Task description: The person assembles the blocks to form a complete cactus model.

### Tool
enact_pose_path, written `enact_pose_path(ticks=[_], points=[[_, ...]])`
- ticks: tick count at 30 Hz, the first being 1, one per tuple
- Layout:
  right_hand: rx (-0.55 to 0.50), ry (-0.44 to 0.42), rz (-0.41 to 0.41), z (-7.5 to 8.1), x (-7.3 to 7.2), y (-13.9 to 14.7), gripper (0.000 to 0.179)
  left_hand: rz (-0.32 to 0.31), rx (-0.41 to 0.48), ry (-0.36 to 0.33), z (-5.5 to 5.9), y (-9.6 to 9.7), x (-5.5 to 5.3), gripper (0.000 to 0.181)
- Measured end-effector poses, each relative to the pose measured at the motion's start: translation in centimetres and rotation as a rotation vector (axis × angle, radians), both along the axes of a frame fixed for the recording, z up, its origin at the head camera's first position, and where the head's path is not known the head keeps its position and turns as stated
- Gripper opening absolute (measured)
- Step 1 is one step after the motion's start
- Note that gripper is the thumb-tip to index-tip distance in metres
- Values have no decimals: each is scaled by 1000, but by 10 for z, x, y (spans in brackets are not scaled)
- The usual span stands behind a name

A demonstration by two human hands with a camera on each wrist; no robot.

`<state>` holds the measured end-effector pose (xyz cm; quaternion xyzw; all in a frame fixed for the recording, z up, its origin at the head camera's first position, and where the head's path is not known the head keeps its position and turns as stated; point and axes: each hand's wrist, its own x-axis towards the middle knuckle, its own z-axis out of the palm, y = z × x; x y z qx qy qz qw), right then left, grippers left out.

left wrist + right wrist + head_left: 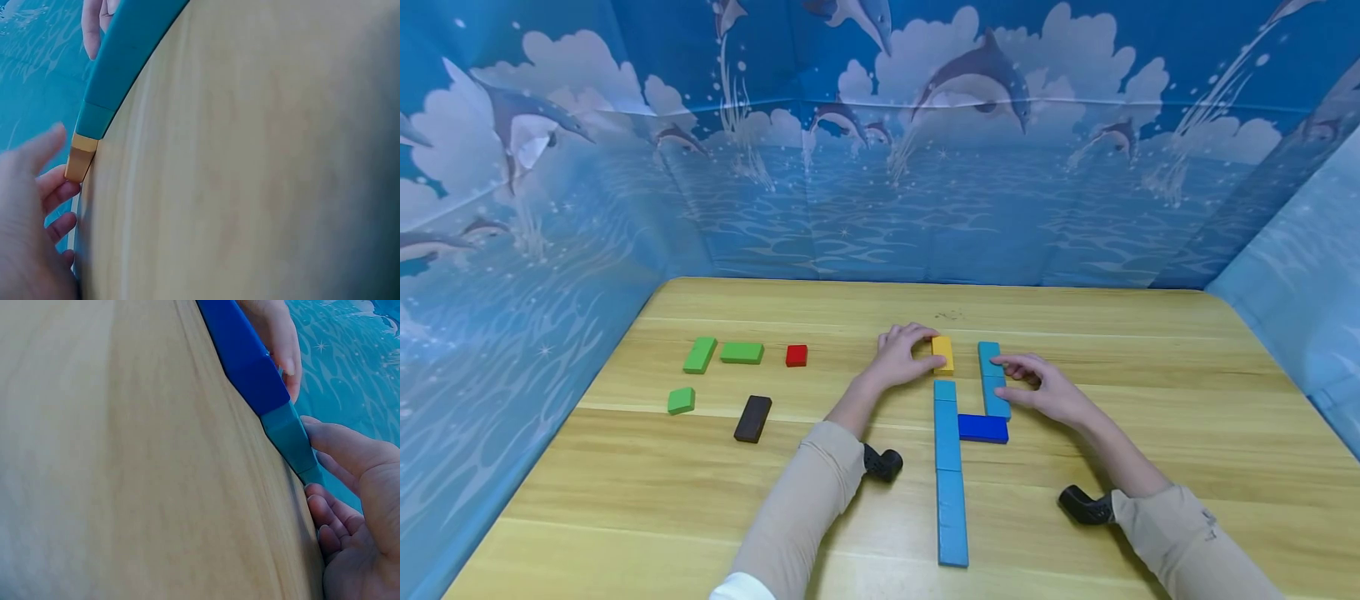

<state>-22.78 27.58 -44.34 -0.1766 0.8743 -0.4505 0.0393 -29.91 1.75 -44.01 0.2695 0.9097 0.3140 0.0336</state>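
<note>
In the head view my left hand (904, 357) is at a yellow block (943, 355). Its index fingertip meets the block's far end, while the thumb stands raised beside it in the left wrist view. A column of light blue blocks (948, 429) runs toward me from just below the yellow one. My right hand (1047, 387) touches a short row of light blue blocks (992, 379) from the right with thumb and fingertips, fingers loosely spread. A dark blue block (982, 428) lies crosswise between that row's near end and the long column.
On the left of the wooden table (625, 483) lie a red block (797, 356), green blocks (742, 353) and a black block (752, 418). A dolphin-print cloth (865, 200) stands behind the table and along its sides. Black wrist mounts (882, 463) stick out at both sleeves.
</note>
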Motion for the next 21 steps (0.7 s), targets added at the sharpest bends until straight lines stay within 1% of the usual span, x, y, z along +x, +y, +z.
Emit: enact_pose_path(ticks=[3,7,11,12,19,21], points=[[-5,8,2,0,1,0,46,-5,8,6,-1,0,0,46],[-14,9,-1,1,2,0,46,-14,34,7,-2,-1,0,45],[3,4,-3,4,3,-2,46,-22,49,10,-3,-2,1,45],[8,3,-4,6,4,-3,46,-22,51,9,-3,-2,1,45],[15,-9,8,33,17,-16,44,-28,64,-3,-3,-3,2,45],[14,-18,3,36,19,-18,44,-29,65,-4,-3,-3,3,45]])
